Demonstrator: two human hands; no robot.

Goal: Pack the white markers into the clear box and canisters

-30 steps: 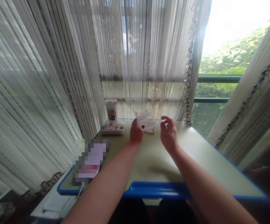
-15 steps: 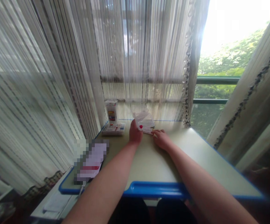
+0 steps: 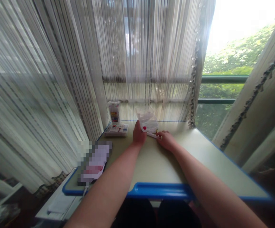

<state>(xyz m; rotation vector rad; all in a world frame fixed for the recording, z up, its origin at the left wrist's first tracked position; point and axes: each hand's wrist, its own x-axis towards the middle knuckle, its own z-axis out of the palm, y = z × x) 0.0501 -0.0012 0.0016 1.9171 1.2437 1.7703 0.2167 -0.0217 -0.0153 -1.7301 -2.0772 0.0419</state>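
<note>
My left hand is closed around the left side of a clear plastic box. The box is tilted up above the far part of the table and bears a red spot near its lower left corner. Just below it lies a slim white stick-like piece; whether it is part of the box I cannot tell. At the right end of this piece are the bent fingers of my right hand, apparently pinching it low over the tabletop. Small dark and yellowish details show at the box's lower right, too small to name.
The pale table has a blue rim. At its far left stand an upright clear container and a flat printed box. Nearer lies a blurred-out flat device with a cable. Striped curtains hang behind.
The box has tilted slightly, and the white piece below it shows more clearly. My right hand has shifted a little to the right. The whole view has moved slightly.
</note>
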